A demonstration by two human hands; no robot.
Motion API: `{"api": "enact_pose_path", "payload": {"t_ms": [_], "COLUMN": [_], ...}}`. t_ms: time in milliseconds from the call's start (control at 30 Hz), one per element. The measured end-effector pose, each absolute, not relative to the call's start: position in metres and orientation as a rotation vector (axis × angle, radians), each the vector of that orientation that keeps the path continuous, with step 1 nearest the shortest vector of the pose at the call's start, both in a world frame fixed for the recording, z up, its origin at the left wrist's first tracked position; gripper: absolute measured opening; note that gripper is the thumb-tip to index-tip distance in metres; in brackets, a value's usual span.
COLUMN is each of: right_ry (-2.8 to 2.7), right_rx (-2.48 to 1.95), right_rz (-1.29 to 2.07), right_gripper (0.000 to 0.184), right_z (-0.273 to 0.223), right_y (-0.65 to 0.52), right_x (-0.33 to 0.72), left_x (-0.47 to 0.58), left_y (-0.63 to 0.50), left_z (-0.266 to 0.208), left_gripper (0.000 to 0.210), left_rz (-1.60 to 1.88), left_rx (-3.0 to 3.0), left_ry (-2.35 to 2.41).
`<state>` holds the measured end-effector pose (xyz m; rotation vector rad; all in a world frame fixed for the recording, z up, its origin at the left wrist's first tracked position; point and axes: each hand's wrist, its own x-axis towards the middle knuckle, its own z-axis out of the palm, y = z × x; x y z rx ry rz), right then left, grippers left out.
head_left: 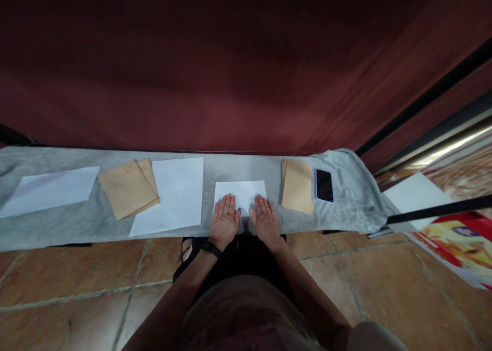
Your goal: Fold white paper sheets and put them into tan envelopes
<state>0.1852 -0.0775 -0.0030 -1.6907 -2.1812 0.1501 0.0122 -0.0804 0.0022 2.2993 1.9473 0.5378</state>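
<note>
Left hand point(224, 219) and right hand point(266, 220) lie flat, palms down, fingers extended and grasping nothing, on the near part of a small white sheet point(240, 188), which rests on a grey cloth point(246, 166) before the person. Just left are large white paper point(179, 194) and overlapping brown envelopes point(125, 189), then another white sheet point(54, 188); to the right, a brown stack point(298, 187) beside a phone point(324, 185)

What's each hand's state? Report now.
Left hand: open, palm down on the white paper.
Right hand: open, palm down on the same paper.
</note>
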Motion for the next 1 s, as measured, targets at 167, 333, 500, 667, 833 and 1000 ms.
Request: {"api": "enact_pose_path", "payload": {"t_ms": [167, 333, 500, 667, 833, 1000], "right_ry": [-2.273, -2.256, -2.211, -2.132, -2.060, -1.964], "right_rx": [-1.566, -1.620, -1.681, -1.714, -1.748, -1.816], "right_rz": [0.282, 0.255, 0.167, 0.064, -0.014, -0.002], "right_gripper": [0.050, 0.049, 0.050, 0.052, 0.054, 0.055], "right_z": [0.003, -0.006, -0.015, -0.020, -0.025, -0.020], "right_y": [-0.050, -0.031, -0.018, -0.010, -0.009, -0.020], "right_x": [0.161, 0.157, 0.163, 0.171, 0.180, 0.187], "left_x": [0.026, 0.021, 0.011, 0.002, -0.007, -0.012], "left_y": [-0.053, -0.033, -0.021, -0.015, -0.016, -0.025], "left_z": [0.003, -0.003, -0.005, -0.004, -0.009, -0.017], "left_gripper": [0.058, 0.059, 0.061, 0.063, 0.064, 0.066], "left_rz": [0.344, 0.301, 0.325, 0.319, 0.377, 0.569], "left_rx": [2.347, 2.337, 2.314, 2.258, 2.176, 2.101], "left_ry": [1.779, 1.809, 1.870, 1.966, 2.077, 2.131]}}
